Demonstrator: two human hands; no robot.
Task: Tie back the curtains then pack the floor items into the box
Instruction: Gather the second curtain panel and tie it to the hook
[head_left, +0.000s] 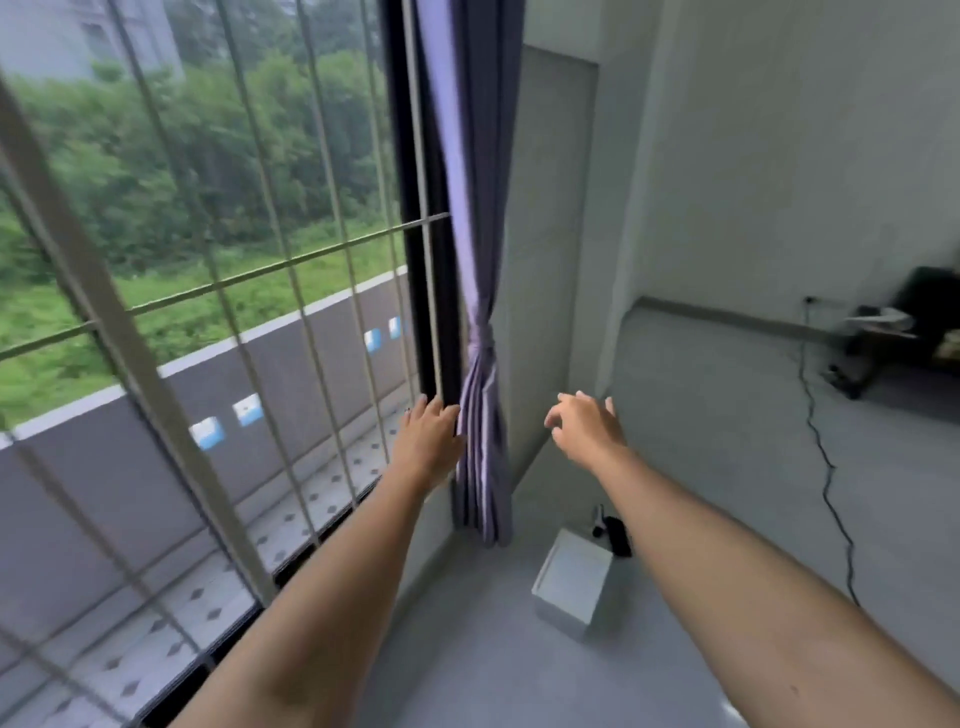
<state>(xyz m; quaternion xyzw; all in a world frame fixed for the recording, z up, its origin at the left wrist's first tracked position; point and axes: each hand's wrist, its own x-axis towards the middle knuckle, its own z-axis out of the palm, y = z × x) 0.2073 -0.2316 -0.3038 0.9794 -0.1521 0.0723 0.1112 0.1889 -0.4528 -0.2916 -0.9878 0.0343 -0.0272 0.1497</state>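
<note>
The purple curtain (480, 291) hangs gathered at the right edge of the window (208, 260), cinched partway down by a knot (482, 338) of its own cloth, with its pleats fanning out below to the floor (467, 649). This curtain looks tied already; whether a second one exists cannot be told from here.

Both hands are raised below the knot and hold nothing. The left hand (428, 436) is spread flat, its fingers straight, just left of the curtain's lower pleats; its thumb side seems to touch or nearly touch the cloth. The right hand (584, 426) is to the right of the curtain and apart from it, fingers loosely bent and parted.

The white box (571, 582) stands open on the floor below and to the right of the curtain's hem, close to the corner of the wall (753, 182). A small dark item (615, 535) lies just behind the box, touching or nearly touching its far edge; blur hides what it is.

For the packing step, the box and item lie down and ahead, under the right forearm, so the right hand is nearer. The item's long axis runs roughly away from the person.
</note>
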